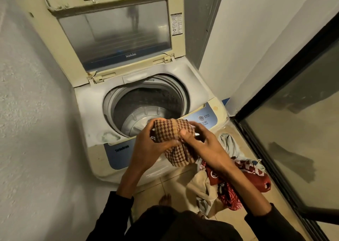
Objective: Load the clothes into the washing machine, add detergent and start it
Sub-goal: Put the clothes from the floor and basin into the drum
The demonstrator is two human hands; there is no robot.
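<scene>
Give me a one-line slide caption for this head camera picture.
Both hands, left and right, hold a checked cloth over the open washing machine, more clothes piled on the floor.

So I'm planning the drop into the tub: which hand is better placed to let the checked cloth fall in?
Probably the left hand: it holds the checked cloth on the side nearest the open drum. The right hand pinches it over the control panel.

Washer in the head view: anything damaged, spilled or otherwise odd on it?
Yes. The raised lid has chipped, cracked plastic at its left hinge. A pale residue sits in the pocket on the washer's front left corner. The drum looks empty.
</scene>
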